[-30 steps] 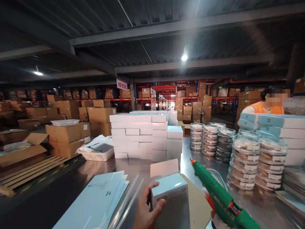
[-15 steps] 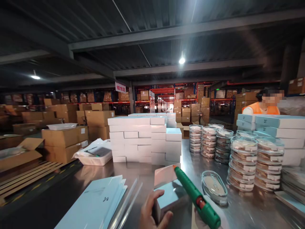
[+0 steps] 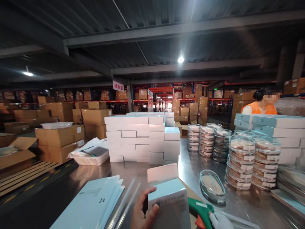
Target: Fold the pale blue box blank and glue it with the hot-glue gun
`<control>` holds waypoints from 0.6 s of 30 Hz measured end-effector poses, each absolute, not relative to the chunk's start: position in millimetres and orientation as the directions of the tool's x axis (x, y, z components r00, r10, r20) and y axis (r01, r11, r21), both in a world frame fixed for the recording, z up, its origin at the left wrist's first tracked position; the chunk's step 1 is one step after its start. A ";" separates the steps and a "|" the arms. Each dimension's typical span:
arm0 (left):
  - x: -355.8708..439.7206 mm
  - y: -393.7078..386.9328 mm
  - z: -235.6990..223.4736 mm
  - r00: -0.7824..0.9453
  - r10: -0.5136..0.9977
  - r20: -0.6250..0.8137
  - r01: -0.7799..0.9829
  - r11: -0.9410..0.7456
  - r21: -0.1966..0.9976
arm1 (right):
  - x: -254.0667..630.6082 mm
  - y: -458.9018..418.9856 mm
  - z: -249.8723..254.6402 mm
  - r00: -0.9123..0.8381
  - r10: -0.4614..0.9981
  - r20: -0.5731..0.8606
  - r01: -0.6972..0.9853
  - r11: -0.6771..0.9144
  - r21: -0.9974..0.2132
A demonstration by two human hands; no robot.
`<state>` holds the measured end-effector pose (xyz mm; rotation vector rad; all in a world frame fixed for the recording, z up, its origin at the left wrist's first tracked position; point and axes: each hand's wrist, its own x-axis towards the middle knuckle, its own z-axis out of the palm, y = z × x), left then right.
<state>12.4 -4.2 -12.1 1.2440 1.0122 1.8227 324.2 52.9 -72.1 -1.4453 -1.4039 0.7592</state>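
Observation:
My left hand (image 3: 143,212) grips the left side of a small white and pale-blue box (image 3: 168,200) with its top flap standing open, held over the steel table (image 3: 190,165) at the bottom middle. My right hand (image 3: 219,220), in a white glove, holds a green glue gun (image 3: 199,208) low behind the box, at the bottom edge of the view. A single clear oval container (image 3: 212,186) lies on the table just right of the box.
A pile of flat pale-blue sheets (image 3: 92,203) and clear sticks (image 3: 125,203) lie at the left. Stacked white boxes (image 3: 140,136) stand ahead, stacks of clear containers (image 3: 240,152) at the right. A white basket (image 3: 91,156) sits left. A person in an orange vest (image 3: 260,106) stands far right.
The glue gun came down from above the box's flap to the bottom edge, behind the box. The box now sits higher and more upright in my left hand.

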 end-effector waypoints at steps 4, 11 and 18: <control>19.5 -3.3 -20.1 -0.258 0.873 0.415 -0.129 -0.457 0.880 | 297.5 45.7 -34.5 0.078 0.978 0.191 0.050 0.188 -0.981; 31.0 0.9 -38.2 -0.161 0.846 0.509 -0.205 -0.533 0.821 | 233.1 16.3 24.5 -0.247 0.928 0.280 -0.201 0.233 -0.951; 9.7 4.6 -31.2 -0.055 0.674 0.737 -0.120 -0.737 0.665 | 268.2 14.1 -9.7 -0.287 0.845 0.452 0.176 0.510 -0.842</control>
